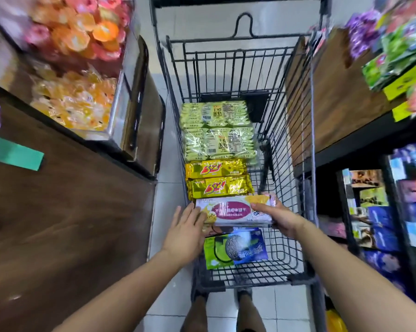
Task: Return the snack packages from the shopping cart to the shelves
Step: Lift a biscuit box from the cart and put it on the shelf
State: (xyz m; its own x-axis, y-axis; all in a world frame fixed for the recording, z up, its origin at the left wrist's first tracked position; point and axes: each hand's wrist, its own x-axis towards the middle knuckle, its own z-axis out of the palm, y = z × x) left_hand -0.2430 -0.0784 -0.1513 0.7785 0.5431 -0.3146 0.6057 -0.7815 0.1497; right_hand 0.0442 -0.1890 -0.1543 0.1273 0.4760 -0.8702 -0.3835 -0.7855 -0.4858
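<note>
We are looking down into the black wire shopping cart (286, 164), and nearest to us a green and blue sandwich-cookie packet (235, 250) is lying flat on the cart floor. Just beyond it, our right hand (280, 218) is gripping the right end of a long white and magenta biscuit package (235, 212), thumb on top and fingers curled underneath. Our left hand (185, 228) is reaching in with its fingers straight, the tips touching the package's left end and holding nothing. The package is sitting crosswise inside the cart, overlapping the cookie packet's far edge. Further on, two gold foil packets (217, 178) are lying side by side, then two pale green multipacks (216, 128) towards the cart's front. On our left a dark wooden shelf (70, 212) is carrying a clear bin of orange and yellow sweets (75, 101); on our right a dark shelving unit (345, 149) is showing blue boxes, blurred.
</note>
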